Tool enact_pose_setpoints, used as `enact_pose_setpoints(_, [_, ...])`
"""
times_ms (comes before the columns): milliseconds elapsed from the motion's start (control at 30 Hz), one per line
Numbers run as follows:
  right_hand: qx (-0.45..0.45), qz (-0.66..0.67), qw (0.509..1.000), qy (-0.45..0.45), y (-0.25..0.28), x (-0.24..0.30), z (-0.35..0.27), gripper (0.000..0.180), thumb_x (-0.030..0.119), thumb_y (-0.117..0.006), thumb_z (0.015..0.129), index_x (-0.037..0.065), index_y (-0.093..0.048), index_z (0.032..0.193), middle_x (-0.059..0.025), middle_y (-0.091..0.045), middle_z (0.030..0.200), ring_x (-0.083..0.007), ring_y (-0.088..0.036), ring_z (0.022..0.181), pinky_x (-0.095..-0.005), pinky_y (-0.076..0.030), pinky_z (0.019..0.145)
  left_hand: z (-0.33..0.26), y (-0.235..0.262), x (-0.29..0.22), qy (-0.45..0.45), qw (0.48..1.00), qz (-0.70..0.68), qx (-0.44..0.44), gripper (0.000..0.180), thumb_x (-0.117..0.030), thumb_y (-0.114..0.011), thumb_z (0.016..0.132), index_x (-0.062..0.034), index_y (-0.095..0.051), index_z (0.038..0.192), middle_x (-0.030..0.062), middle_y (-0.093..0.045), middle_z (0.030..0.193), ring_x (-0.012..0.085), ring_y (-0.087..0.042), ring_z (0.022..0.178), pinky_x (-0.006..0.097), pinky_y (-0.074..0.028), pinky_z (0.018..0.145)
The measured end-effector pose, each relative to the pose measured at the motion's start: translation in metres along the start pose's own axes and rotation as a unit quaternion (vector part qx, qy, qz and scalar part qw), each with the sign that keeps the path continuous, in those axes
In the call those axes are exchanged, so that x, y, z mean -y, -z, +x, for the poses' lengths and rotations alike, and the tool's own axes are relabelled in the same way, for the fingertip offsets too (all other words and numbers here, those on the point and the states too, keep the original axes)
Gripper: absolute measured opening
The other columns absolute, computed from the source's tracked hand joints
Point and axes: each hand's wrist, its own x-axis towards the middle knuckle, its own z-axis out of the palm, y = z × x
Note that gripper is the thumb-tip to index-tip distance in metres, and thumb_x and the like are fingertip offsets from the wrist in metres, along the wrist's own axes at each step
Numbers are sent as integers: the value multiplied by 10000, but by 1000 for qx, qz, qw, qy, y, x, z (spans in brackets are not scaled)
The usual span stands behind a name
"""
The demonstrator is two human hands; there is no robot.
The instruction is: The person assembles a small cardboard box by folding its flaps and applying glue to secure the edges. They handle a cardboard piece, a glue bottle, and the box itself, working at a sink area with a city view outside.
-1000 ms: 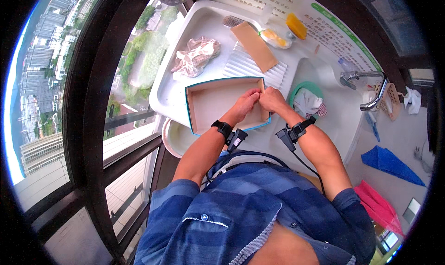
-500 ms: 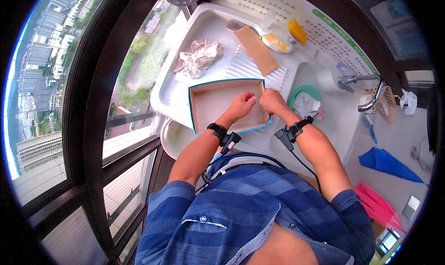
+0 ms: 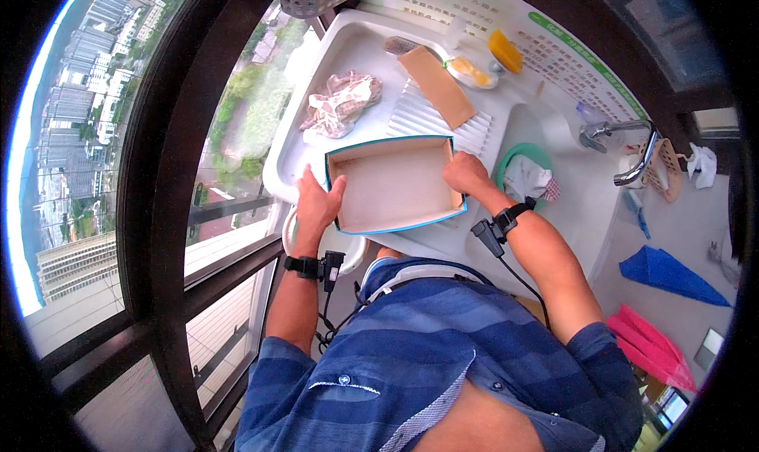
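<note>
A shallow open cardboard box (image 3: pixel 395 185) with a teal rim and a pale inside lies over the near part of the white sink unit. My right hand (image 3: pixel 467 173) is closed on the box's right wall, fingers curled over the edge. At the left wall is my left hand (image 3: pixel 317 202), thumb and fingers apart, with the thumb near the rim and the other fingers outside it. Whether the left hand touches the wall is hard to tell. Nothing shows inside the box.
A crumpled cloth (image 3: pixel 341 104) lies in the sink unit's left part. Across the ribbed washboard (image 3: pixel 405 114) rests a brown cardboard piece (image 3: pixel 436 87). The basin holds a green bowl (image 3: pixel 503 158) with cloths, near a metal faucet (image 3: pixel 632 148). Windows (image 3: pixel 247 128) border the left.
My left hand has moved from above the box's inside leftward to its left wall, and its fingers have spread. My right hand stays on the right wall.
</note>
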Motion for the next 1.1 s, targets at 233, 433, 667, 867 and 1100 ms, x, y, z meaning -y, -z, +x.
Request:
enact_pose_setpoints(233, [-18,-26,999,22,-5,-8,6,316,174,-546,798,-38,-704,971,-281,-672,1044,-425,-654,1005,-490,-521,883,6,-25,12,37,991,11,127,379,-314,-507,926,12,-599,1098,291,-660,975,456,-630,951,528,-477,860])
enact_pose_setpoints(433, [-14,-58,997,55,-16,-17,19,310,163,-552,798,-44,-694,979,-288,-669,1044,-427,-653,1003,-491,-522,878,5,-27,11,28,993,48,104,313,-259,-478,932,13,-615,1005,285,-663,928,462,-632,919,547,-476,826])
enact_pose_setpoints(667, [-40,-127,983,124,-40,-44,43,297,138,-554,789,-38,-687,988,-282,-671,1037,-431,-650,1001,-490,-522,873,17,-52,53,-28,988,107,110,346,-254,-448,938,46,-609,1000,301,-658,933,469,-630,915,545,-477,835])
enact_pose_setpoints(867, [-17,-26,998,53,-9,-12,11,285,134,-562,782,-35,-688,975,-280,-671,1038,-424,-649,1013,-484,-521,880,5,-31,13,33,992,65,99,365,-258,-433,945,57,-608,1003,307,-659,934,468,-632,919,533,-479,846])
enact_pose_setpoints(1100, [-28,-2,999,26,-5,-6,3,296,142,-561,798,-45,-688,989,-285,-670,1043,-425,-648,1016,-483,-521,883,5,-28,9,29,990,86,106,355,-257,-437,952,54,-604,981,304,-659,932,466,-631,917,537,-477,840])
